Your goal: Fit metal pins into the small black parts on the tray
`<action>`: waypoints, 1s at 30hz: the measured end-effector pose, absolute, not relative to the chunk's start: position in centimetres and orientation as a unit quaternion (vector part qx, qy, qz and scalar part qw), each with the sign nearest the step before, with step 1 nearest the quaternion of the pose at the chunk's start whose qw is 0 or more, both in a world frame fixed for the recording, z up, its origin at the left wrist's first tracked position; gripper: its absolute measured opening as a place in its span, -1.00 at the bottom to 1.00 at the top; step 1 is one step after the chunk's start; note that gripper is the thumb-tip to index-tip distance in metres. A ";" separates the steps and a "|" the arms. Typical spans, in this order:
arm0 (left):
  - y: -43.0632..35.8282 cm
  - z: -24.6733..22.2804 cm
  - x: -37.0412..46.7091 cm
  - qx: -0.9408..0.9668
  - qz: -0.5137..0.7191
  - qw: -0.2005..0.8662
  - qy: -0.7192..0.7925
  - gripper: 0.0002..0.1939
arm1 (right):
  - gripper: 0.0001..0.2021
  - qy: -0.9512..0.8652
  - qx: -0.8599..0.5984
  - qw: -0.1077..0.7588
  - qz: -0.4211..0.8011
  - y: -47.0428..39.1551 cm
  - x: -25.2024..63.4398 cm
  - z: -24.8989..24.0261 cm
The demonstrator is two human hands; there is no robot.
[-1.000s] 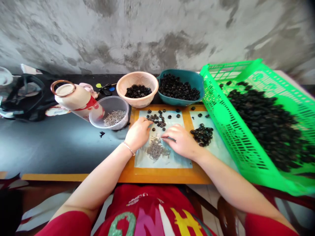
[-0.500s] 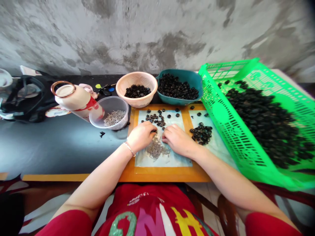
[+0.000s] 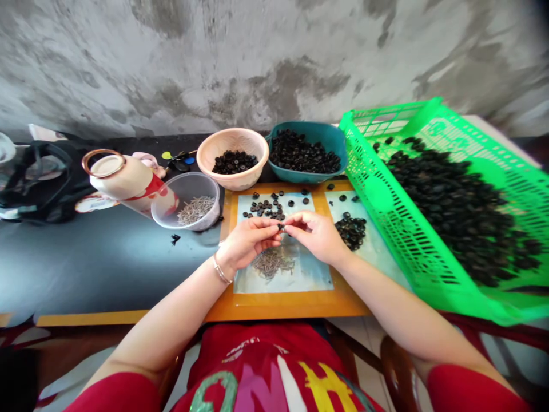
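My left hand (image 3: 249, 239) pinches a small black part (image 3: 280, 226) between thumb and forefinger, its other fingers curled loosely below. Fingertip to fingertip with it, my right hand (image 3: 316, 233) is closed in a pinch at the same part; what it holds is too small to make out. Both hands are raised over a pale sheet (image 3: 283, 283) on the orange-brown board. Under them lies a heap of thin metal pins (image 3: 271, 263). Several black ring-shaped pieces (image 3: 269, 207) are scattered just beyond the fingers. More black pieces (image 3: 350, 230) are heaped beside my right wrist.
At the back stand a pink bowl (image 3: 206, 163) and a teal basin (image 3: 309, 175), both holding black pieces. A clear tub (image 3: 160, 214) of pins and a white-and-red flask (image 3: 128, 186) are to the left. A big green basket (image 3: 386, 229) fills the right side.
Both hands have lifted from beside the pin heap and come together, fingertips meeting at the small black part. The whole view has shifted slightly.
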State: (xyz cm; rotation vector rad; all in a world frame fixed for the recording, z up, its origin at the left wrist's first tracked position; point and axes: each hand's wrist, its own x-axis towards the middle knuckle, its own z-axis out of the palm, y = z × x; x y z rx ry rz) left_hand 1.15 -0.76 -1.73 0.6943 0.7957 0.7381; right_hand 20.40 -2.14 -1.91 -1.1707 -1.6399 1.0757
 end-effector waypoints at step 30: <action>-2.3 -1.5 2.8 0.303 0.415 0.754 0.410 -0.74 | -0.65 -0.772 -0.461 0.400 0.176 -2.3 21.2 -1.7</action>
